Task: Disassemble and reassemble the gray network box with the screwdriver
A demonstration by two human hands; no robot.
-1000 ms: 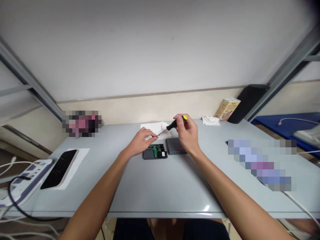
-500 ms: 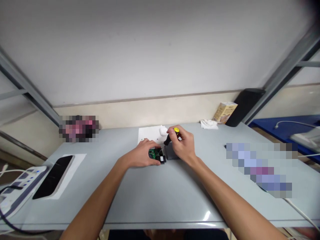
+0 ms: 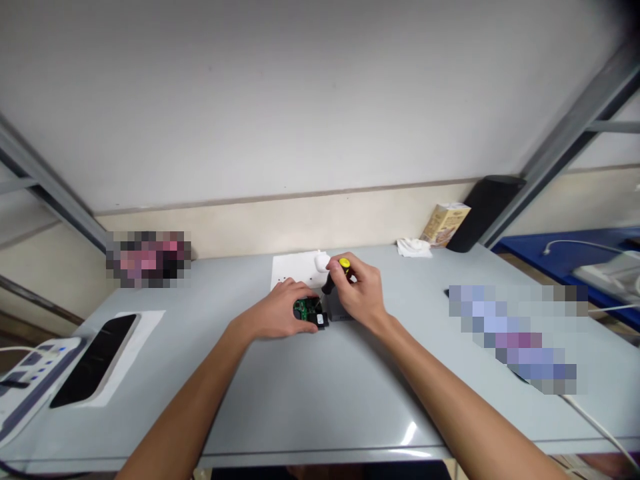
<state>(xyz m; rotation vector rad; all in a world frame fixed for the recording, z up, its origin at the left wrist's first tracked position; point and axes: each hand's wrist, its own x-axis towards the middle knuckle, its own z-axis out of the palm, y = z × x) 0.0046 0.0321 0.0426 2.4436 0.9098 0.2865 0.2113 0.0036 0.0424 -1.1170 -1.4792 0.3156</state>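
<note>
Right hand [image 3: 361, 290]: closed round one yellow-capped screwdriver [image 3: 328, 287], shaft slanting down to one green circuit board [image 3: 302, 309]. Left hand [image 3: 276, 312]: clasping that board at the desk [image 3: 280, 393]. One grey box [image 3: 339, 311] just right; one white sheet [image 3: 287, 268] behind.

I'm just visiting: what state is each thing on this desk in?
Circuit board: exposed, held by the left grip.
Screwdriver: held by the right grip, slanting down.
Grey box: partly hidden; open or shut unclear.
Phone: lying flat, screen dark.
Back paper: flat, dark specks on it.
Tissue: crumpled.
Carton: standing upright.
Power strip: a black plug inserted.
</note>
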